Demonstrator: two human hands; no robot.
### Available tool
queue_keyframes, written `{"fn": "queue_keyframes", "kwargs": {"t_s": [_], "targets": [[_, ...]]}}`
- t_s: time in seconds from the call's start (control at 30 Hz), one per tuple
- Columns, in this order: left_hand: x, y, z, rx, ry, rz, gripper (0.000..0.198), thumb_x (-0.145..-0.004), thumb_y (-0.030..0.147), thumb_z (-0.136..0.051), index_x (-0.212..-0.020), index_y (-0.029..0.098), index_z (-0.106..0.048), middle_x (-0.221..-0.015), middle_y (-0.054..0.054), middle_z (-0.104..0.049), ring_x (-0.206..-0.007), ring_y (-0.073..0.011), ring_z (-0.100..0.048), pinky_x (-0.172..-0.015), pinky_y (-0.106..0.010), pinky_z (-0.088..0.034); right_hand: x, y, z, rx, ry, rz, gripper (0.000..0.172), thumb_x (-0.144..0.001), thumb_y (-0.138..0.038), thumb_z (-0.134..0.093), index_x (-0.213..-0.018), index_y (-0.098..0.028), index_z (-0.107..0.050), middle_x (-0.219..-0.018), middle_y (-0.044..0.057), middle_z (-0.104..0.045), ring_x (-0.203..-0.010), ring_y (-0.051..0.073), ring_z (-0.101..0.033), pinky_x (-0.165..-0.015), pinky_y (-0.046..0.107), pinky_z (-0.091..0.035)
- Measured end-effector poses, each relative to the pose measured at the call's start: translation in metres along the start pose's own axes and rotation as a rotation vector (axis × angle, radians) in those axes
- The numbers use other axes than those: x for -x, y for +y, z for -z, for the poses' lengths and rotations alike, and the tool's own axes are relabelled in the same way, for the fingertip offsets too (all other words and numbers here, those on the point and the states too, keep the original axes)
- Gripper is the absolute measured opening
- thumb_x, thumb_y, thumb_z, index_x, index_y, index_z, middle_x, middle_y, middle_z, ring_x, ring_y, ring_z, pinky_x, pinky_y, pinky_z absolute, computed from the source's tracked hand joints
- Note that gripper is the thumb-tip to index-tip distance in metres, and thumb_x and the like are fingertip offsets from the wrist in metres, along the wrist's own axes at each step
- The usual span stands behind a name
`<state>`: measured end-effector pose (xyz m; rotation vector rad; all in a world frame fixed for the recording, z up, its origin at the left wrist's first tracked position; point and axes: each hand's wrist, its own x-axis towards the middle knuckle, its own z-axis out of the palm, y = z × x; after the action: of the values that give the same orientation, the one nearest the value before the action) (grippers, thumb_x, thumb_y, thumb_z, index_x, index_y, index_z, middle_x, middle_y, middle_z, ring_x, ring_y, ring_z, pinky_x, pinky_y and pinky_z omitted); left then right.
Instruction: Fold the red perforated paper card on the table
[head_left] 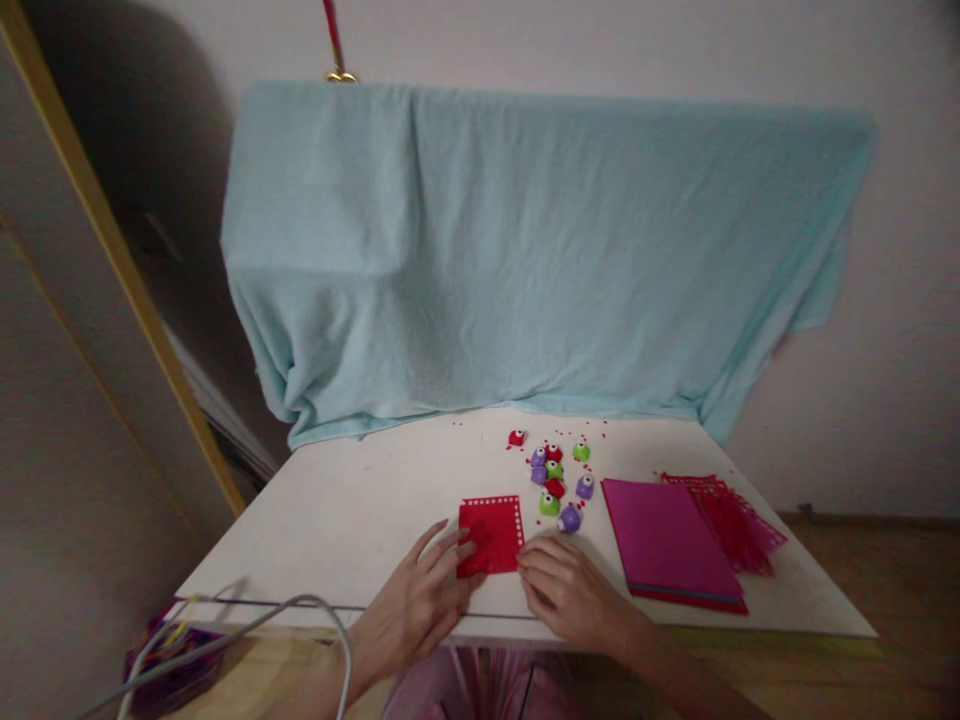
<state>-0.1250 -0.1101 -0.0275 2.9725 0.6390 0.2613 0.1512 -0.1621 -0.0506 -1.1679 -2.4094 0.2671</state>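
Observation:
A small red paper square with punched holes along its top and right edges lies flat near the front of a white table. My left hand rests on its lower left corner, fingers stretched out flat. My right hand lies beside its lower right corner, fingers curled and touching the paper's edge. Just behind the paper sits a cluster of several small craft punches in red, purple and green.
A stack of magenta and red paper sheets lies to the right, with punched red sheets fanned beyond it. A light blue blanket hangs behind the table. A grey cable crosses the front left corner. Tiny red paper bits dot the tabletop.

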Motion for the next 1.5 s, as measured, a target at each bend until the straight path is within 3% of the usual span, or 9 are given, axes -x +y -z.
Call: {"fn": "queue_keyframes", "kwargs": {"t_s": [0.2,0.4,0.6,0.73,1.07,1.27,1.5], "targets": [[0.013,-0.002,0.003,-0.092,-0.028,-0.015,0.057,-0.088,0.017,-0.047,-0.144,0.025,-0.041,-0.148,-0.007,-0.03,-0.142,-0.0272,-0.016,-0.116,-0.055,-0.013,0.0,0.005,-0.008,-0.001,0.043,0.013,0.012,-0.09,-0.014,-0.047,-0.092,-0.013,-0.059,-0.09,0.007,-0.06,-0.098,0.019,-0.051,-0.089,0.037,-0.04],[0.025,-0.008,0.007,-0.1,-0.002,0.024,0.056,-0.089,0.015,-0.046,-0.144,0.027,-0.042,-0.136,-0.006,-0.042,-0.139,-0.0245,-0.023,-0.116,-0.053,-0.015,-0.007,0.001,-0.007,0.018,0.032,-0.012,0.011,-0.09,-0.016,-0.047,-0.084,-0.013,-0.055,-0.085,0.006,-0.058,-0.093,0.018,-0.05,-0.088,0.037,-0.039],[0.03,-0.012,0.003,-0.093,0.019,0.02,0.055,-0.09,0.016,-0.047,-0.143,0.027,-0.042,-0.134,-0.006,-0.043,-0.137,-0.0233,-0.025,-0.117,-0.052,-0.014,-0.034,-0.024,-0.007,0.053,-0.044,0.083,0.015,-0.092,-0.022,-0.047,-0.101,-0.016,-0.058,-0.11,0.006,-0.058,-0.103,0.019,-0.048,-0.092,0.038,-0.038],[0.03,-0.012,0.001,-0.073,0.007,0.025,0.055,-0.09,0.017,-0.047,-0.144,0.028,-0.041,-0.133,-0.006,-0.042,-0.136,-0.022,-0.026,-0.117,-0.051,-0.015,-0.041,-0.026,-0.014,0.049,-0.034,0.129,0.015,-0.09,-0.02,-0.05,-0.1,-0.017,-0.06,-0.111,0.007,-0.059,-0.107,0.019,-0.049,-0.095,0.038,-0.037],[0.03,-0.011,0.011,-0.081,-0.073,0.032,0.06,-0.091,0.017,-0.045,-0.148,0.031,-0.033,-0.137,-0.002,-0.042,-0.14,-0.0198,-0.022,-0.119,-0.049,-0.011,-0.011,-0.002,0.001,0.097,-0.009,0.154,0.018,-0.089,-0.017,-0.051,-0.104,-0.015,-0.062,-0.104,0.008,-0.062,-0.103,0.017,-0.053,-0.096,0.038,-0.038],[0.027,-0.015,0.001,-0.107,-0.122,-0.048,0.06,-0.09,0.016,-0.041,-0.149,0.022,-0.033,-0.154,0.002,-0.02,-0.145,-0.0262,-0.002,-0.119,-0.051,-0.007,0.007,0.01,0.004,0.071,0.024,0.129,0.021,-0.087,-0.014,-0.051,-0.105,-0.015,-0.062,-0.104,0.008,-0.063,-0.1,0.017,-0.055,-0.093,0.036,-0.041],[0.025,-0.018,0.005,0.047,-0.153,-0.071,0.056,-0.09,0.015,-0.041,-0.146,0.018,-0.033,-0.152,-0.003,-0.027,-0.145,-0.0221,-0.004,-0.12,-0.047,-0.005,0.013,0.009,0.008,0.005,0.033,0.074,0.02,-0.088,-0.013,-0.05,-0.105,-0.016,-0.06,-0.109,0.004,-0.063,-0.101,0.016,-0.055,-0.092,0.033,-0.04]]}}
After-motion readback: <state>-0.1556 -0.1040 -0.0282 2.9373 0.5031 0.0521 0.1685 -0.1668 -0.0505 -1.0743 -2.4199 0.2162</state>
